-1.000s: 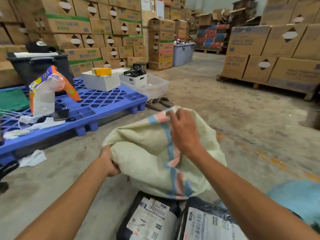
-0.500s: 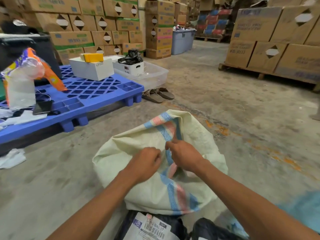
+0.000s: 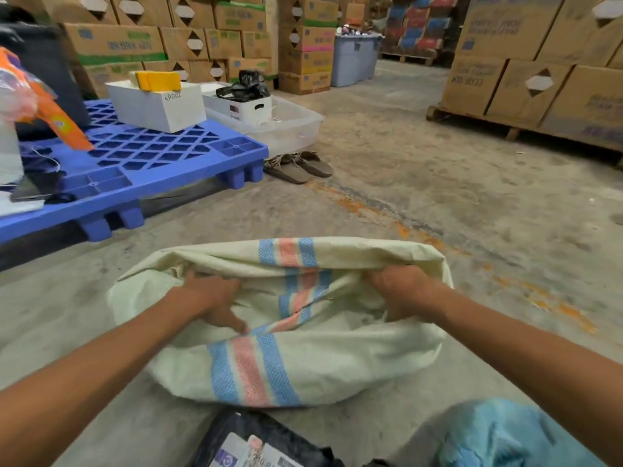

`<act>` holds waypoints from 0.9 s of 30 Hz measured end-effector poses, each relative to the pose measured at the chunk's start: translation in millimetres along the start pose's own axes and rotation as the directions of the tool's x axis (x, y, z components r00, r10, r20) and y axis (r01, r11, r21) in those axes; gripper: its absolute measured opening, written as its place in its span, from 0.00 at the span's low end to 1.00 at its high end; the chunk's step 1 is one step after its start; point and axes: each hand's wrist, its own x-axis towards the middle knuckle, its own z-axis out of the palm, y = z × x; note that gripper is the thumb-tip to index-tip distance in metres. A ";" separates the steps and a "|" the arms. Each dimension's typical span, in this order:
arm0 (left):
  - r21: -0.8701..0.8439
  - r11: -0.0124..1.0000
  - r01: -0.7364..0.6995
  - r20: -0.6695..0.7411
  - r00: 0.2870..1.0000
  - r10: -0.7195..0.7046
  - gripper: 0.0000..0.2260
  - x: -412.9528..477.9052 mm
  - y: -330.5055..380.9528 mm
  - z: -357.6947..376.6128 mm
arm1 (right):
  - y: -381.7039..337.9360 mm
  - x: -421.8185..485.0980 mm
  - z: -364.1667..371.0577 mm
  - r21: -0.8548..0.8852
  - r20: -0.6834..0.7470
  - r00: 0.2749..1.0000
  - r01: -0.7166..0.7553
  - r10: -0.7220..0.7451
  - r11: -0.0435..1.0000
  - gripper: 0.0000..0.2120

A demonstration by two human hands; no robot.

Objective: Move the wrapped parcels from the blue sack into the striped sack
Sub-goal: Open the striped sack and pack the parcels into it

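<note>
The striped sack [image 3: 303, 369], cream with blue and pink bands, lies on the concrete floor in front of me with its mouth spread wide. My left hand [image 3: 210, 299] grips the mouth's edge on the left side. My right hand [image 3: 403, 289] grips the edge on the right side. The two hands are far apart and hold the opening stretched. A black wrapped parcel [image 3: 266, 443] with a white label lies at the bottom edge. The blue sack [image 3: 509, 436] shows at the bottom right corner, partly cut off.
A blue plastic pallet [image 3: 145, 163] stands at the left with a white box [image 3: 156, 104] and an orange-and-clear bag [image 3: 30, 92] on it. A clear tub [image 3: 290, 126] and a pair of sandals [image 3: 298, 165] lie beside it. Stacked cartons [image 3: 539, 72] on a wooden pallet stand at the right.
My hands were close together at the sack's middle stripe. They have moved apart to the left and right edges, pulling the mouth open. The view has tilted down.
</note>
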 end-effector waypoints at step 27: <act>0.136 0.991 0.007 -0.093 0.996 0.005 0.52 44.6 -5.7 -6.9 | 43.2 14.3 29.7 0.152 0.099 0.974 -0.219 0.205 0.964 0.46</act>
